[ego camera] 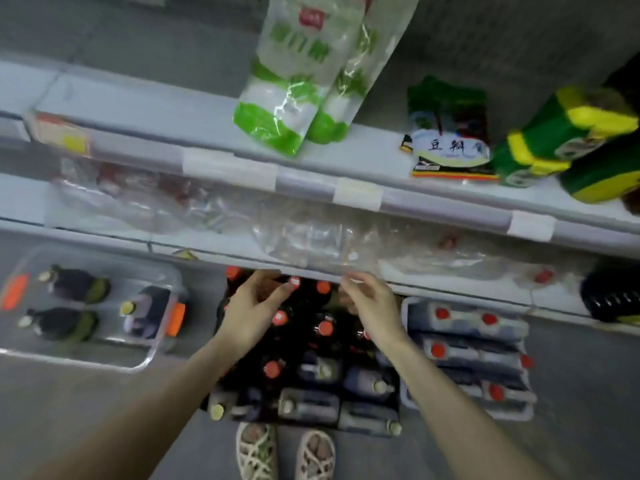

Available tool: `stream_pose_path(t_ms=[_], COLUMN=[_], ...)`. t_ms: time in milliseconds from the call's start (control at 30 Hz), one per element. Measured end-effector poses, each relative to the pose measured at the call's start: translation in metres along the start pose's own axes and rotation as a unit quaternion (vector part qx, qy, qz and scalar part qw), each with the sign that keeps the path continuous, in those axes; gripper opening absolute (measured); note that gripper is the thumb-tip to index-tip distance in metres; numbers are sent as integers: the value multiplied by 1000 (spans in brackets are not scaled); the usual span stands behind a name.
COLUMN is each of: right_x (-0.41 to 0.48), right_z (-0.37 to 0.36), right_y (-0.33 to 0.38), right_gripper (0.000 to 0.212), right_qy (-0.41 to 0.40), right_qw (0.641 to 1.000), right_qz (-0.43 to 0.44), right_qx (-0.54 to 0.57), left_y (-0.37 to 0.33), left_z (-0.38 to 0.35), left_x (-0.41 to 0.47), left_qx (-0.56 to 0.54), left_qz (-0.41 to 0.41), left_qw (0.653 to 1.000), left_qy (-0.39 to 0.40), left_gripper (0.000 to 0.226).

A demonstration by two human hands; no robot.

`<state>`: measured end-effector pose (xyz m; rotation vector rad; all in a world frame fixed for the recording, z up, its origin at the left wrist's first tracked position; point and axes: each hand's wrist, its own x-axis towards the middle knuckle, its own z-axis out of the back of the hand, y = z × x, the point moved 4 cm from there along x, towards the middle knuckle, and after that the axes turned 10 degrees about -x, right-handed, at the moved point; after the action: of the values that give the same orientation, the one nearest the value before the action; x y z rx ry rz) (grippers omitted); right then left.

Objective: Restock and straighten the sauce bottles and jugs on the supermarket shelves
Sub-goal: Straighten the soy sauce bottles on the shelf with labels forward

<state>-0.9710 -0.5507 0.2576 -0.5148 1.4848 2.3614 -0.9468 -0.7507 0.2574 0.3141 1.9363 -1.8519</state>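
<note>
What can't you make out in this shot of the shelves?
Head view only:
Whether the left hand or right hand grips a bottle: blur smears the fingers.
Back-row bottles: mostly hidden under the shelf lip.
Price tags: blurred, unreadable.
Dark item: cut off by the right edge.

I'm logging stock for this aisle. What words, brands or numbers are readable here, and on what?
"豆" on the white label of the green-and-dark flat packet; the characters after it are blurred.
Green-and-white plastic bags: green characters, too blurred.
White shelf-edge tags: unreadable.
Dark sauce jugs: labels unreadable.
</note>
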Motion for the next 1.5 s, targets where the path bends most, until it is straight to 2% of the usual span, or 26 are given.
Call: stream_pose_path(t_ms=[67, 100, 200, 267, 467, 800, 1000, 1167, 1300, 1433, 1500], right_x=[12, 19, 41, 55, 114, 164, 169, 159, 140, 110, 90], right_z=[-17, -24, -49, -59, -90, -121, -121, -109, -88, -61, -44], right_y=[-36, -53, -104, -126, -181, -224, -226, -211, -176, -131, -99], right_gripper=[5, 4, 21, 24, 41, 27, 23, 19, 17, 19, 20], right_qy=[-7, -15, -14, -13, -36, -18, -43, -65, -63, -53, -51], right_qw=[1000, 999, 998, 997, 996, 996, 992, 994, 994, 995, 995], right_qz=[-26, -37, -60, -71, -67, -35, -6, 15, 44, 59, 73], right_qx=[5, 4, -14, -26, -44, -86, -116, -92, -83, -56, -36], left_y=[39, 55, 102, 121, 183, 223, 227, 217, 191, 152, 126], left_z=[-2, -3, -5, -7, -6, -13, -10, -9, -9, -16, -22], left_x=[13, 21, 41, 50, 92, 129, 129, 125, 115, 90, 72], left_qx=[0, -1, 12, 20, 26, 18, 11, 20, 29, 23, 16], left_qz=[28, 34, 52, 57, 64, 42, 43, 40, 39, 31, 27], left_qw=[1000, 999, 999, 998, 997, 998, 998, 998, 998, 999, 999], left_qy=[2, 3, 3, 6, -23, -52, -51, -47, -42, -26, -9], left_gripper=[11, 10, 19, 22, 21, 19, 20, 23, 23, 8, 9])
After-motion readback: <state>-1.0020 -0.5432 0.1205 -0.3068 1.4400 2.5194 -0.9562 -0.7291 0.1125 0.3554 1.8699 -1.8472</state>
